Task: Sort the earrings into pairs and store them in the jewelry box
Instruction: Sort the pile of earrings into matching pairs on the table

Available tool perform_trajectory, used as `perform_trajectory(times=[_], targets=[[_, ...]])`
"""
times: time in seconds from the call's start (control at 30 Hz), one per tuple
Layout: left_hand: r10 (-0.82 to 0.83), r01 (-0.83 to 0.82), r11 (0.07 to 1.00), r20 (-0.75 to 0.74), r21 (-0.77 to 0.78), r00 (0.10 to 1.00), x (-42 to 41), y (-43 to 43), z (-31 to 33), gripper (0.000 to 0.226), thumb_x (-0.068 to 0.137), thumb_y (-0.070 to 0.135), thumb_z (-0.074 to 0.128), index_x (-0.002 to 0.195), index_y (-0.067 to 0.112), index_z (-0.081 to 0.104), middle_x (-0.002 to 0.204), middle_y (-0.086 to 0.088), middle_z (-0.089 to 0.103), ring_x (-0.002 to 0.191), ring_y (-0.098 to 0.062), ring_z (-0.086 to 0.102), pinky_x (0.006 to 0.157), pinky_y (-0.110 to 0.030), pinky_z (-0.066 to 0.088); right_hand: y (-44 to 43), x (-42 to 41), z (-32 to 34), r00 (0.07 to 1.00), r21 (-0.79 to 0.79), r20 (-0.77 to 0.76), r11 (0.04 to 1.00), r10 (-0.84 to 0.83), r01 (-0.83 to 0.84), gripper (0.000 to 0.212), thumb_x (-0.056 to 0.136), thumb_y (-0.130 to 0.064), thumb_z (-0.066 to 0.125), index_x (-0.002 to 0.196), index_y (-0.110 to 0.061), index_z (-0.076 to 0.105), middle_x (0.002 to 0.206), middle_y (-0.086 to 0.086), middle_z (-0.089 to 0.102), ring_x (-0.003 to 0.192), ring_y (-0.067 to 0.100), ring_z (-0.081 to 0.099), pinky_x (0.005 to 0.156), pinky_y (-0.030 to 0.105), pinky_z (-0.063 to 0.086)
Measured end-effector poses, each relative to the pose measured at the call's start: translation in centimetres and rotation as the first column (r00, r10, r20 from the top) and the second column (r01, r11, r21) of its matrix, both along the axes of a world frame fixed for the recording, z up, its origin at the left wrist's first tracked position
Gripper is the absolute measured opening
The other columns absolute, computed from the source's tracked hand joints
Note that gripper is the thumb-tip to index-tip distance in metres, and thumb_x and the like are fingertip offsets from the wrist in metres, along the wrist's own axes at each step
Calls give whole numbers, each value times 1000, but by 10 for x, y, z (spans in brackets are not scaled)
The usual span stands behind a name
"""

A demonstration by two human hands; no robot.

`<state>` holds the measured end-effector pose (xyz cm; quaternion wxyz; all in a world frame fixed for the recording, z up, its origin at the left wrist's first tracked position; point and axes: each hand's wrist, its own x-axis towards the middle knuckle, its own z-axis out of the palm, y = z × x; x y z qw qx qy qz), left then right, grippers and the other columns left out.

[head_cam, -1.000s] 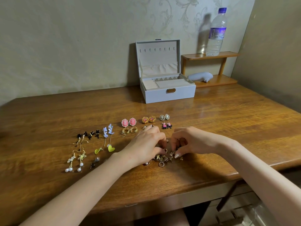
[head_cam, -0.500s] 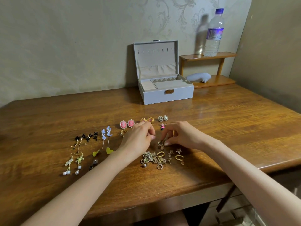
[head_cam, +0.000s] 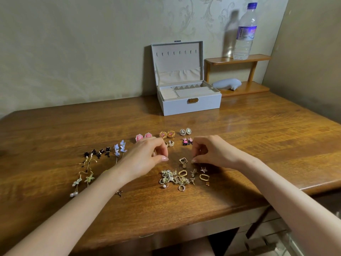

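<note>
Left grip (head_cam: 147, 156): fingers curled above surface (head_cam: 258, 137); cannot tell if pinching anything.
Right grip (head_cam: 214, 152): curled, fingertips beside square gold earring (head_cam: 183, 160); hold unclear.
Unsorted pile (head_cam: 177, 179): near front edge.
Sorted pairs (head_cam: 167, 134): behind the grips.
Jewelry box (head_cam: 190, 106): open, by wall.

Left hand (head_cam: 145, 156) and right hand (head_cam: 212, 152) have parted, baring a square hoop earring (head_cam: 183, 160).

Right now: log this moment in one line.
stage: sorting pairs | left hand: fingers curled, hold unclear | right hand: fingers curled beside square gold earring | unsorted pile: nearside of hands | jewelry box: open
</note>
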<state>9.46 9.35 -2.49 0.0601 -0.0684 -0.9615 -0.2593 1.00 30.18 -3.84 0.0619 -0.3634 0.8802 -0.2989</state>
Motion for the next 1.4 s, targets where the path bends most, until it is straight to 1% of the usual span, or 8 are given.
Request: perform_trajectory(times=[0.17, 0.27, 0.5, 0.7, 0.83, 1.0, 1.1, 1.4], targets=[[-133, 147, 985, 140, -92, 981, 10, -9, 0, 11, 80, 31, 69, 83, 34, 59, 92, 15, 56, 85, 0, 51, 76, -18, 42, 9, 2, -2, 998, -112, 52, 993, -27, 32, 17, 76, -8, 75, 74, -19, 63, 74, -7, 64, 62, 1, 55, 61, 17, 45], [-149, 162, 985, 175, -62, 973, 13, -6, -5, 13, 80, 33, 69, 89, 35, 59, 95, 17, 53, 83, 0, 51, 71, -11, 39, 17, 3, -3, 994, -182, 108, 983, -9, 28, 18, 81, -2, 68, 85, -19, 70, 80, 1, 67, 62, 5, 59, 57, 21, 50], [-217, 210, 975, 101, 74, 971, 11, 9, -13, 14, 82, 18, 69, 91, 26, 61, 97, 14, 55, 82, 3, 55, 71, -10, 44, 34, 3, -6, 978, -327, 204, 938, -44, 111, 20, 82, 6, 65, 80, -13, 73, 76, -2, 69, 63, 16, 69, 62, 23, 56], [-230, 230, 973, 55, 19, 972, 7, 9, -15, 7, 87, 16, 63, 88, 23, 63, 98, 16, 54, 91, 10, 53, 78, -7, 41, 39, 5, -11, 949, -445, 315, 878, -32, 177, 8, 77, 8, 69, 80, 0, 69, 75, 4, 71, 68, 18, 71, 63, 21, 56], [-199, 202, 979, 79, -39, 977, 8, -1, -14, 6, 86, 23, 64, 89, 28, 65, 99, 15, 52, 92, 6, 53, 76, -8, 36, 39, 6, -15, 967, -425, 256, 897, -13, 125, 18, 82, 9, 62, 81, -7, 69, 80, 13, 70, 70, 18, 68, 61, 23, 55], [-156, 172, 981, 158, -91, 975, 11, -11, -9, 23, 83, 34, 65, 106, 38, 60, 106, 20, 48, 99, 6, 47, 82, -10, 36, 41, 8, -16, 984, -360, 134, 931, 117, -62, 30, 86, 1, 57, 80, -24, 74, 89, -3, 64, 81, 14, 61, 66, 18, 46], [-160, 168, 984, 139, -53, 977, 12, -9, -8, 23, 83, 29, 66, 104, 36, 59, 105, 18, 51, 93, 6, 52, 78, -11, 44, 40, 12, -13, 978, -309, 125, 943, 169, -124, 34, 86, -2, 54, 80, -28, 76, 90, -1, 58, 89, 13, 57, 73, 16, 44], [-181, 179, 983, 86, 35, 980, 12, -6, -5, 22, 88, 14, 61, 102, 30, 62, 104, 16, 54, 93, 7, 55, 82, -7, 43, 34, 13, -15, 994, -212, 82, 976, 72, -54, 45, 90, 5, 49, 95, -32, 74, 89, -2, 53, 83, 10, 52, 72, 23, 42]])
